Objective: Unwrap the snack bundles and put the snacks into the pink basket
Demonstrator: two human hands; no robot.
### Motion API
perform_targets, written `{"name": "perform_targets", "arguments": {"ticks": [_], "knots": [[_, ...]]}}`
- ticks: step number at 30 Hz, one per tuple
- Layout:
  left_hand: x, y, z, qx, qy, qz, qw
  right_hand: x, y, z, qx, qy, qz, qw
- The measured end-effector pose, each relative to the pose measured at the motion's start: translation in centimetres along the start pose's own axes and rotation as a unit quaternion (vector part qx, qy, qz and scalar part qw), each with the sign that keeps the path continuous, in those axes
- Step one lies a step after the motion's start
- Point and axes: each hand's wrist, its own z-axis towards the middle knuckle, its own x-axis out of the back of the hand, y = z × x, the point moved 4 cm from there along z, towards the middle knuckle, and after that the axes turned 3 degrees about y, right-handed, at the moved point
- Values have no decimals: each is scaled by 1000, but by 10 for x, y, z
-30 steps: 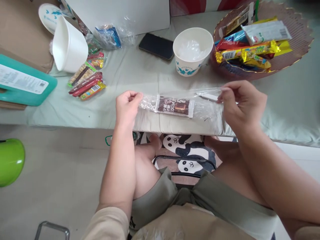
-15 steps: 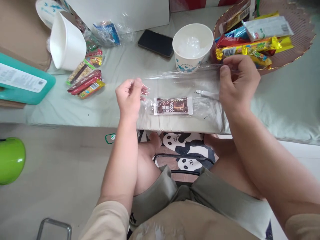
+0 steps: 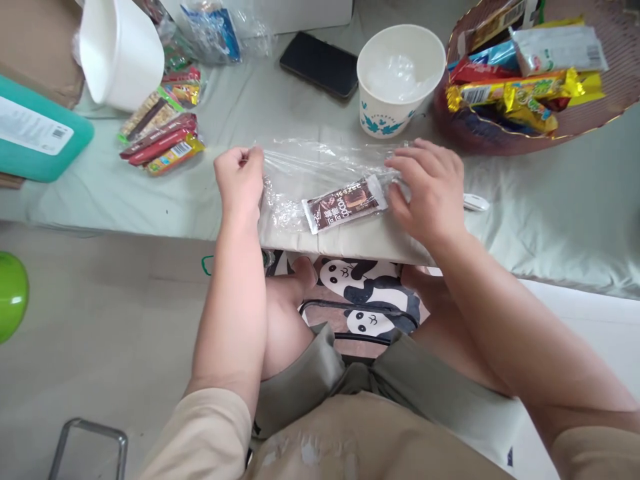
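A clear plastic bag (image 3: pixel 310 175) lies near the table's front edge with a brown cocoa snack bar (image 3: pixel 344 204) in it, tilted up to the right. My left hand (image 3: pixel 240 179) is closed, pinching the bag's left end. My right hand (image 3: pixel 430 188) rests on the bag's right end beside the bar, fingers curled down onto the plastic. A small white strip (image 3: pixel 475 202) lies on the cloth just right of my right hand.
A paper cup (image 3: pixel 400 79) with clear plastic inside stands behind the bag, next to a black phone (image 3: pixel 320 65). A woven tray (image 3: pixel 610 100) of wrapped snacks sits at back right. Several snack bars (image 3: pixel 160 137), a tipped white cup (image 3: pixel 120 53) and a teal box (image 3: pixel 35 137) lie left.
My right hand came down from lifting the bag's upper layer and now presses on the bag's right end. The snack bar has tilted. The view shifted slightly.
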Motion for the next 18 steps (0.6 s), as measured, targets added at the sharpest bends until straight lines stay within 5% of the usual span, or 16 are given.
{"name": "perform_targets", "arguments": {"ticks": [3, 6, 10, 18], "knots": [[5, -1, 4, 18, 6, -8, 1000, 16, 5, 3, -21, 91, -12, 996], [9, 1, 5, 7, 28, -11, 1000, 29, -6, 0, 34, 169, 28, 985], [13, 3, 5, -3, 54, -22, 998, 9, -19, -2, 98, 48, 115, 987], [15, -16, 19, -14, 67, -17, 997, -35, 23, 13, -1, -44, 91, 995]]}}
